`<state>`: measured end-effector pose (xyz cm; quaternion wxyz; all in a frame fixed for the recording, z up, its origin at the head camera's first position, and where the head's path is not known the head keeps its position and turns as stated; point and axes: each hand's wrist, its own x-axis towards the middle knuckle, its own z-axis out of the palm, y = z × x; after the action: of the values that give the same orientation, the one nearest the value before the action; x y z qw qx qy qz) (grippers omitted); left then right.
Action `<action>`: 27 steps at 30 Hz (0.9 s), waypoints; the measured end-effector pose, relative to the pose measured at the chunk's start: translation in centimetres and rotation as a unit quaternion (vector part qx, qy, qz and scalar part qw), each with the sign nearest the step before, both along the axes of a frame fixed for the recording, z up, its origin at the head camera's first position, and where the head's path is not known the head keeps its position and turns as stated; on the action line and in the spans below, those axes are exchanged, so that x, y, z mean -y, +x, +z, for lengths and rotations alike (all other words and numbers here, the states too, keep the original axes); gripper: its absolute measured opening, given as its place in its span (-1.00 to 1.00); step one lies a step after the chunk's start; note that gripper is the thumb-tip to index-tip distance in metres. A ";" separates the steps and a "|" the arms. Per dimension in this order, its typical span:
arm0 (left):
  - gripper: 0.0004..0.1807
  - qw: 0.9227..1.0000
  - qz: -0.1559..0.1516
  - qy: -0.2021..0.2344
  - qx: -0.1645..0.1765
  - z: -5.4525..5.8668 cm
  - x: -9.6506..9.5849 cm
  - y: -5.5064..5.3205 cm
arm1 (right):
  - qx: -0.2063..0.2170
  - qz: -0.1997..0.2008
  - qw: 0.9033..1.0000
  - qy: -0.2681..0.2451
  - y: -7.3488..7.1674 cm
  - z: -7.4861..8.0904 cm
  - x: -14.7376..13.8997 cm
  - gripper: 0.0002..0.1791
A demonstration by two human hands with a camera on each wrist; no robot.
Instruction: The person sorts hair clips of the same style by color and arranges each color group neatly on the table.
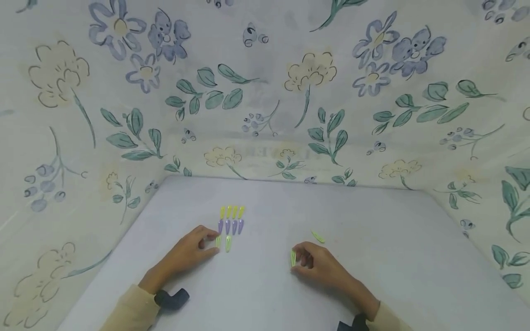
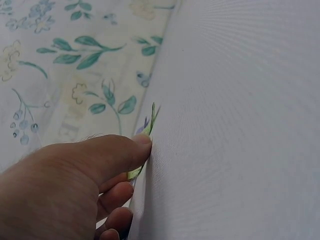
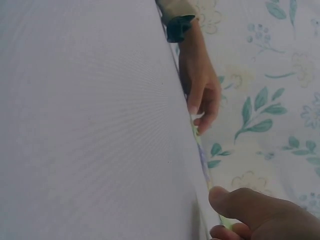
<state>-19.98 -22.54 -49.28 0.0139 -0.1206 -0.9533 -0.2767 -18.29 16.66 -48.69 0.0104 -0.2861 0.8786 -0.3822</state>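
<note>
Yellow snap hair clips (image 1: 232, 212) form a row on the white table, with a row of purple hair clips (image 1: 230, 226) just below them. Under the purple row lie two light green hair clips, the right one (image 1: 228, 243) untouched. My left hand (image 1: 190, 247) pinches the left green hair clip (image 1: 218, 242) end to end between thumb and finger; its thumb partly covers that clip in the left wrist view. Farther right, my right hand (image 1: 320, 263) holds another green hair clip (image 1: 293, 258) upright by its ends. Behind that hand lies one loose green clip (image 1: 318, 236).
The white table (image 1: 256, 294) reaches back to a floral cloth (image 1: 265, 156) that hangs behind it and along both sides. Dark straps circle both wrists, the left strap (image 1: 171, 299) lying close above the tabletop.
</note>
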 end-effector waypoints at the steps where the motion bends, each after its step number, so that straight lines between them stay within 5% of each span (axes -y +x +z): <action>1: -0.49 1.000 -0.001 0.001 0.000 0.0 -0.1 0.0 | -0.002 0.001 1.000 -0.001 0.0 0.0 -0.1 -0.55; 8: -0.50 1.000 -0.005 -0.005 -0.008 -0.4 0.2 0.4 | 0.008 0.018 1.000 -0.007 0.5 -0.5 -0.1 -0.56; 22: -0.53 0.999 -0.023 0.007 -0.040 0.7 0.0 0.4 | 0.006 -0.002 1.000 -0.002 0.2 0.3 0.1 -0.55; 27: -0.52 1.000 -0.015 0.008 -0.022 0.6 0.0 0.3 | 0.009 0.002 1.000 0.000 0.2 0.8 0.2 -0.56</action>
<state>-19.64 -22.50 -48.67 0.0315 -0.1413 -0.9485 -0.2816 -18.10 16.44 -47.88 0.0194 -0.2842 0.8780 -0.3847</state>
